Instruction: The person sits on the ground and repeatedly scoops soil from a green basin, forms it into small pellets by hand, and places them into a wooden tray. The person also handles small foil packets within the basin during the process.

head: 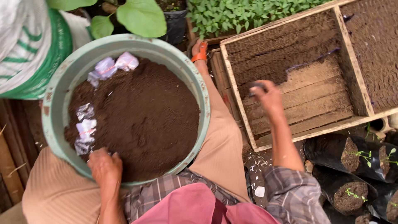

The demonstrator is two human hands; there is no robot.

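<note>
Nearest, the left hand rests knuckles up on the near rim of the green basin, fingers curled into the dark soil; whether its grip holds anything I cannot tell. The basin sits on the person's lap, well filled with soil, with several crumpled pale plastic bags lying along its left and far edges. At the near right, 3 or so black soil-filled seedling bags lie on their sides, some with small sprouts. Farther right, the right hand hangs over the wooden crate, its grip narrow around a small dark thing. The crate's far part is covered with soil, while its near slats are bare, so the filling looks partly done.
</note>
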